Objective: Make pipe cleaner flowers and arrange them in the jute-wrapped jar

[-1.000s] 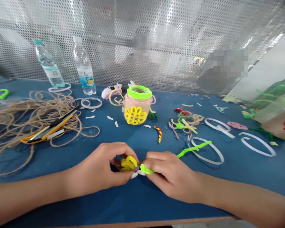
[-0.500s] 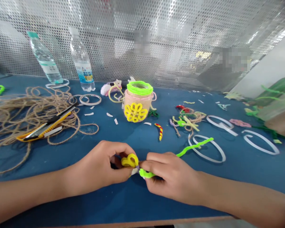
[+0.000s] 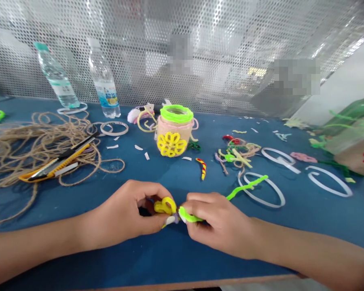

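Near the front edge of the blue table (image 3: 176, 258), my left hand (image 3: 130, 212) pinches a small yellow pipe-cleaner flower (image 3: 165, 206). My right hand (image 3: 218, 224) is closed on a bright green pipe cleaner (image 3: 245, 187), whose near end bends against the flower between my fingertips. Its free end sticks out to the right over a white ring (image 3: 262, 190). Behind my hands stands a jar (image 3: 173, 131) wrapped in twine, with a green pipe-cleaner rim and a yellow flower on its front.
A tangle of jute twine (image 3: 27, 141) with a yellow utility knife (image 3: 59, 161) lies at the left. Two water bottles (image 3: 104, 91) stand at the back by a perforated metal wall. Pipe-cleaner scraps (image 3: 238, 153), white rings and a green bottle (image 3: 348, 117) sit at the right.
Both hands stay in place while the fingers work. The yellow flower has turned a little and the green end has been bent closer against it.
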